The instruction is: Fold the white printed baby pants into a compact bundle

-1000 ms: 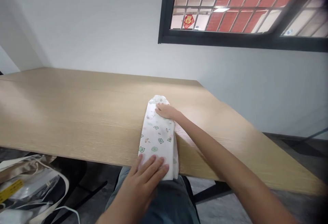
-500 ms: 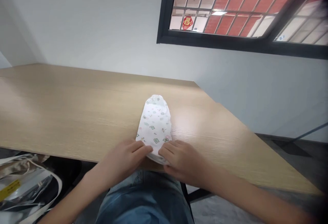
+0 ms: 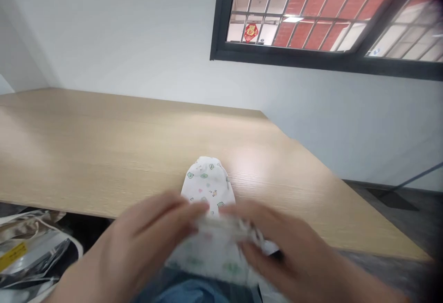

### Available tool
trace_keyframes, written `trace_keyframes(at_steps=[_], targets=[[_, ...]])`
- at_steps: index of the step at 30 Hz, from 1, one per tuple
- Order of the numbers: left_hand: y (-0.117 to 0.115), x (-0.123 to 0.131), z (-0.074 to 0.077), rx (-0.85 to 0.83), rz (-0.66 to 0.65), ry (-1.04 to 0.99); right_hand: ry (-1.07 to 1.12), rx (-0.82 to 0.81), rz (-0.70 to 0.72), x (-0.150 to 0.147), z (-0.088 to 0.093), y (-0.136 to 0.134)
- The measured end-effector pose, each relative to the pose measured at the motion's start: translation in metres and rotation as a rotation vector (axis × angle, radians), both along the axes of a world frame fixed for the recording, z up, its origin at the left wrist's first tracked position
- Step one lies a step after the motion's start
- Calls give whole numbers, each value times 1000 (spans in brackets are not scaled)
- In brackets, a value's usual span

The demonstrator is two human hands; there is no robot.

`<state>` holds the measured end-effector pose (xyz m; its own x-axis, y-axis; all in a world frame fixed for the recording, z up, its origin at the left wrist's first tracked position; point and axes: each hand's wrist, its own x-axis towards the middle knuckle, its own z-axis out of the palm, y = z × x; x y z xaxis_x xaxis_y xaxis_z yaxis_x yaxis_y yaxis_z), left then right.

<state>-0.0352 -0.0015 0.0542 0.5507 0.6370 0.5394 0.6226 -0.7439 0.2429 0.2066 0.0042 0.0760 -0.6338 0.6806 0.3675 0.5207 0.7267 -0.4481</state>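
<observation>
A white cloth piece (image 3: 207, 178) with a small green and pink print lies partly on the table; its rounded far end rests flat on the wood. The near part is lifted over the table's front edge and hangs down in front of my lap. My left hand (image 3: 155, 233) grips the cloth's raised fold from the left, thumb and fingers closed. From the right, my right hand (image 3: 277, 238) pinches the same fold, with a whitish loop or gathered edge showing by its fingers. Both hands and the near cloth are blurred by motion.
The light wooden table (image 3: 104, 146) reaches back to a pale wall, its right side cut at a slant. A clear bag (image 3: 31, 252) with white straps and a yellow label is below the front edge at left. A barred window (image 3: 304, 12) is at upper right.
Both hands have lifted the near end of the cloth up and toward me. The cloth's far end has slid closer along the table, and its near part now hangs down.
</observation>
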Motion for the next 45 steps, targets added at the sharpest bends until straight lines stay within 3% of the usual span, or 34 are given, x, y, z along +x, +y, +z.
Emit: trace_keyframes(at_steps=[3, 5, 8, 10, 13, 16, 18, 20, 22, 26, 30, 34, 37, 41, 45], targets=[[72, 21, 7, -38, 65, -11, 43, 39, -68, -4, -4, 65], [122, 34, 2, -117, 150, 81, 24, -4, -148, -6, -13, 110], [177, 46, -19, -211, 180, 191, -132, -128, -233, -9, -33, 158], [191, 48, -35, -232, 169, 215, -229, -162, -253, -9, -45, 170], [182, 45, -47, -199, 189, 190, -197, 27, -299, -6, -55, 159], [149, 38, -45, -154, 185, 118, -118, 280, -158, -5, -60, 122], [126, 38, -44, -229, 46, 79, -147, 304, -15, -8, -65, 93], [111, 42, -48, -347, -159, 130, -218, 273, 36, -15, -75, 66], [112, 51, -55, -381, -271, 269, -260, 263, 7, -23, -87, 45], [157, 77, -62, -290, -133, 428, -294, 278, -50, -31, -105, 24], [208, 102, -60, -363, -43, 415, -305, 273, -68, -30, -110, 13], [222, 111, -56, -393, -14, 376, -275, 271, -79, -29, -106, 8], [209, 102, -49, -343, 4, 320, -199, 189, -12, -24, -92, 17], [164, 66, -41, -305, -30, 280, -79, 159, 6, -6, -75, 48], [112, 20, -50, -380, -111, 250, -122, 23, 22, 15, -76, 71]])
